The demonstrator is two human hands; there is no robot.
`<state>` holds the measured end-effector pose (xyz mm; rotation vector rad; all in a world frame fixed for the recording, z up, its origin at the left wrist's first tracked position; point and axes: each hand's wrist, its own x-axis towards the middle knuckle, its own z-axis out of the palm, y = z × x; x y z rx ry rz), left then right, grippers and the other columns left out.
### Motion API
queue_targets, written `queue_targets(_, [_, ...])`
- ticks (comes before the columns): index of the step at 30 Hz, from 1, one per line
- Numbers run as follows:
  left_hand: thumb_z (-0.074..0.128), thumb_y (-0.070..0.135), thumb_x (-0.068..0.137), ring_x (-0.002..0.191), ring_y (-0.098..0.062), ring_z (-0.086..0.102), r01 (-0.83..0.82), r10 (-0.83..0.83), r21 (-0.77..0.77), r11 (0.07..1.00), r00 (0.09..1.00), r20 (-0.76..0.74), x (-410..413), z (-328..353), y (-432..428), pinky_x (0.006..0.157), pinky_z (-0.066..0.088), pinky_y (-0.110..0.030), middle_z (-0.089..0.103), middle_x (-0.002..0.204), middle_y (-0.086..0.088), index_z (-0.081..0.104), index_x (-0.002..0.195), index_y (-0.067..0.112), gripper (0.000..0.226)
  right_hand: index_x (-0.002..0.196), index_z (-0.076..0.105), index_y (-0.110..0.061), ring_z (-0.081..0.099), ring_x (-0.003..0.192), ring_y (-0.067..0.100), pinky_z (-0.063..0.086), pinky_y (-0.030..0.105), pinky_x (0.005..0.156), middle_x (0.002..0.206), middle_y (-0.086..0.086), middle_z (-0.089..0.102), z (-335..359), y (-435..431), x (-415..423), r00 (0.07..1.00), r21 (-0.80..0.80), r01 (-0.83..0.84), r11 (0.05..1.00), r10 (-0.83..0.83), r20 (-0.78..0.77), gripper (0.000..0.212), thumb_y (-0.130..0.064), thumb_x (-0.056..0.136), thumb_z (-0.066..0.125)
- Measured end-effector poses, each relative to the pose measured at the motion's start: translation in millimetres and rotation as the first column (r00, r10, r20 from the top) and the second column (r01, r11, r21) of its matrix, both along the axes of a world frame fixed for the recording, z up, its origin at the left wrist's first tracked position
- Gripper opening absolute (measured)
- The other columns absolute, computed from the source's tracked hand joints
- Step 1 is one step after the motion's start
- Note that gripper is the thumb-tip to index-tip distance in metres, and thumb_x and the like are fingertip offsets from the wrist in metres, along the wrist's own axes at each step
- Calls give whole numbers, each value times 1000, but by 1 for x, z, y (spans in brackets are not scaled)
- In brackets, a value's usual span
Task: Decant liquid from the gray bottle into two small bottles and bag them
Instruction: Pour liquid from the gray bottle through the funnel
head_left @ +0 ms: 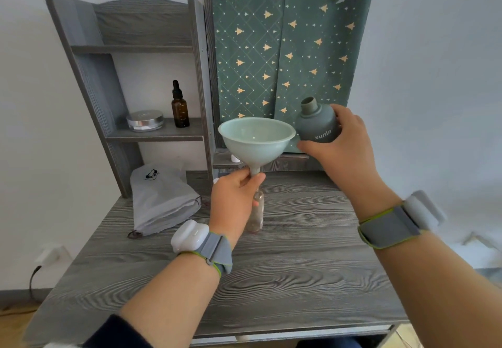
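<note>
My right hand (341, 148) grips the gray bottle (317, 122), uncapped, its mouth tilted slightly left beside the rim of a pale green funnel (256, 139). The funnel's spout sits in the neck of a small clear bottle (256, 212) standing on the desk. My left hand (235, 201) is closed around the funnel's stem and the small bottle's neck, hiding where they meet. A gray drawstring bag (163, 198) lies flat on the desk to the left.
A gray wooden shelf unit (108, 87) at the back left holds an amber dropper bottle (179, 107) and a round silver tin (145, 120). A small white object (235, 158) shows behind the funnel. Green patterned paper (288, 57) covers the back panel. The desk (285, 274) front edge is near me.
</note>
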<state>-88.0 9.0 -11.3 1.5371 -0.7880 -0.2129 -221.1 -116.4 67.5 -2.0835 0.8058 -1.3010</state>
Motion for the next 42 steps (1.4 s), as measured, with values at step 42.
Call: queue_targets(42, [65, 28, 91, 47, -4, 55, -19, 17, 48, 999, 999, 40, -3, 2, 0, 53, 40, -6, 68, 67, -3, 72, 79, 13, 21, 128, 53, -21, 51, 104, 32, 46, 47, 92, 116, 9, 51, 60, 9, 11, 960, -386, -33, 922, -79, -270, 64, -18, 68, 78])
